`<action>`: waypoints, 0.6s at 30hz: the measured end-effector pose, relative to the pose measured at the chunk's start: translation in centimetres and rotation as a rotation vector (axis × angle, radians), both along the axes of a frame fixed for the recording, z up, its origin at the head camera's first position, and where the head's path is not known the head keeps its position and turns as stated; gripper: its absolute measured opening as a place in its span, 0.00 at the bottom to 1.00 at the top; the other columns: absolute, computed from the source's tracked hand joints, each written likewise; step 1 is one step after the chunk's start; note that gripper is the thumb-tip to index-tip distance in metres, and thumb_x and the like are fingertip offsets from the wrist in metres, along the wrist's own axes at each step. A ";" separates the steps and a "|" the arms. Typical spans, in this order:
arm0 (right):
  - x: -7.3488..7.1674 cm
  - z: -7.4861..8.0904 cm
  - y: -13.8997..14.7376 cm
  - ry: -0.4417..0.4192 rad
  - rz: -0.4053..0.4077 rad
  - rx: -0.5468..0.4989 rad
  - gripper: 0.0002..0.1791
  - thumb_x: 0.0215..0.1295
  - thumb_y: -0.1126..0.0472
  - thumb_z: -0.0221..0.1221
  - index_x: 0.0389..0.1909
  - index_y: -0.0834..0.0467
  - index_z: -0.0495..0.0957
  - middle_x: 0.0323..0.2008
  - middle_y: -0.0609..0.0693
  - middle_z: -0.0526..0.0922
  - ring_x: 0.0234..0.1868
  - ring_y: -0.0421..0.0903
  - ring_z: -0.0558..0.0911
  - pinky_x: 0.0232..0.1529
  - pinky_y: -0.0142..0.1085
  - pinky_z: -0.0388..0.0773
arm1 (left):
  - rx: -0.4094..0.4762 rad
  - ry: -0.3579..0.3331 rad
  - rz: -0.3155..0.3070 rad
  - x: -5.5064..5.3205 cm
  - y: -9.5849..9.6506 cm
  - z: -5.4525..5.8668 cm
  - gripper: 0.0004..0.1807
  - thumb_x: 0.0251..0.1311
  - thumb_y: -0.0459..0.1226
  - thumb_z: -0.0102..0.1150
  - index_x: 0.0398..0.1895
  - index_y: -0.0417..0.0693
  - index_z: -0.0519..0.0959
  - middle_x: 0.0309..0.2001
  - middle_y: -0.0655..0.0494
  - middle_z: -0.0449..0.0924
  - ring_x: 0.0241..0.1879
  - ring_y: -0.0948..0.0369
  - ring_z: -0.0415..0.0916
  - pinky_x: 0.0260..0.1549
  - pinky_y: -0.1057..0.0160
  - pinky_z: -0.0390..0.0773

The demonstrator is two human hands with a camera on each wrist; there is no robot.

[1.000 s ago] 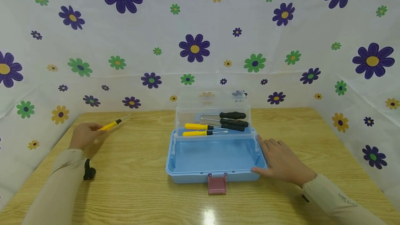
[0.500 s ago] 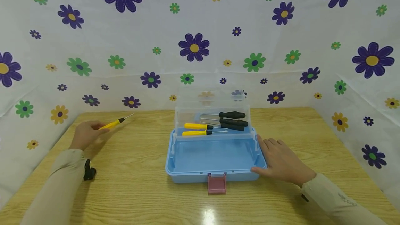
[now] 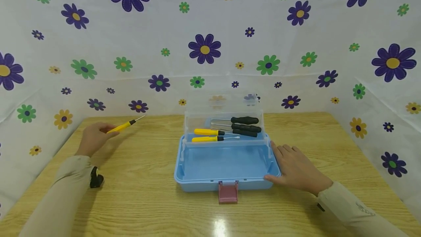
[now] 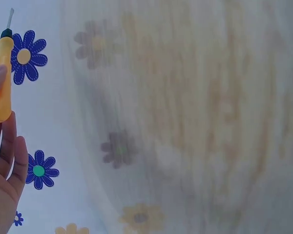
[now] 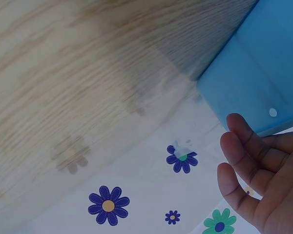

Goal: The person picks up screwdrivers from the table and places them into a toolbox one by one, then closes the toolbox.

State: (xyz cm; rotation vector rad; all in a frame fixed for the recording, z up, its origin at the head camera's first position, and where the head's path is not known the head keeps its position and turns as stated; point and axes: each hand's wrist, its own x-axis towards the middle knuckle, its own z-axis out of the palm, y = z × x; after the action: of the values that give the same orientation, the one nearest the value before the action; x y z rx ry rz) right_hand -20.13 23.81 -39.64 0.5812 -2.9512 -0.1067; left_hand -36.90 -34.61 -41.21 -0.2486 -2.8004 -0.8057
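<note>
Item 1: a slim yellow-handled screwdriver with a smooth plastic grip, black collar and straight metal shaft [image 3: 122, 126]. It is off the box, well to its left, raised over the light wood-grained table [image 3: 148, 196]. The left hand [image 3: 93, 136] pinches its handle, thumb on one side and fingers on the other. The hold is near the butt end, which leaves collar and shaft bare; the tip points away and to the right.

Item 2: a shallow rectangular box of light blue plastic [image 3: 200, 187], flat on the table. Its dusty-pink plastic latch [image 3: 228, 193] hangs down at the front, unfastened.

Item 3: the right hand [image 3: 296, 169], thumb spread apart from the fingers, thumb on the front right corner of the box and fingers along its right side. It is laid against the box rather than wrapped round it, presumably to steady it.

Item 4: a translucent plastic tray [image 3: 197, 144], raised over the rear of the box, apparently on side arms, so that the blue well in front lies exposed. Behind it a clear plastic lid [image 3: 223, 102] stands open, giving access from above.

Item 5, in the tray: two matching yellow screwdrivers [image 3: 207, 139], handles left, and three black-handled screwdrivers [image 3: 245, 120], handles right. All lie lengthwise, likely because the tray is long and narrow; the shafts of the two groups run side by side and partly overlap.
</note>
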 end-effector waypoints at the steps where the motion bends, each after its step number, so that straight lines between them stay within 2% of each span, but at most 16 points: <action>1: 0.0 0.0 0.0 -0.001 -0.001 0.000 0.57 0.50 0.23 0.51 0.66 0.67 0.60 0.55 0.63 0.77 0.54 0.58 0.77 0.54 0.56 0.73 | 0.000 0.005 -0.001 0.0 0.1 0.0 0.21 0.60 0.45 0.60 0.45 0.35 0.81 0.40 0.35 0.81 0.36 0.49 0.75 0.29 0.65 0.70; 7: 0.0 0.0 0.0 -0.006 -0.001 0.000 0.57 0.50 0.24 0.51 0.66 0.67 0.60 0.55 0.63 0.77 0.54 0.58 0.77 0.54 0.56 0.73 | 0.007 0.030 -0.006 0.1 0.7 0.4 0.19 0.60 0.45 0.60 0.44 0.36 0.81 0.40 0.36 0.81 0.37 0.49 0.74 0.28 0.66 0.69; 13: 0.0 0.1 0.0 -0.020 -0.007 0.004 0.57 0.50 0.24 0.51 0.67 0.67 0.60 0.55 0.63 0.77 0.54 0.58 0.77 0.54 0.56 0.73 | 0.000 0.064 -0.010 0.6 1.4 1.1 0.18 0.58 0.44 0.62 0.43 0.36 0.82 0.38 0.37 0.82 0.35 0.51 0.74 0.24 0.69 0.69; 18: 0.0 0.2 0.0 -0.019 -0.007 0.012 0.58 0.50 0.23 0.50 0.66 0.68 0.60 0.55 0.63 0.77 0.54 0.58 0.77 0.54 0.56 0.73 | -0.006 0.096 -0.024 0.9 2.3 1.7 0.17 0.57 0.41 0.64 0.41 0.35 0.82 0.38 0.37 0.82 0.35 0.50 0.74 0.25 0.70 0.69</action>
State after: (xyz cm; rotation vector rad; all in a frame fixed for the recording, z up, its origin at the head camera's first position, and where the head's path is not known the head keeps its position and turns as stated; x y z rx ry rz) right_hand -20.12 23.77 -39.43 0.5774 -2.9730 -0.1205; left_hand -36.02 -32.27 -39.54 -0.3141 -2.7155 -0.7696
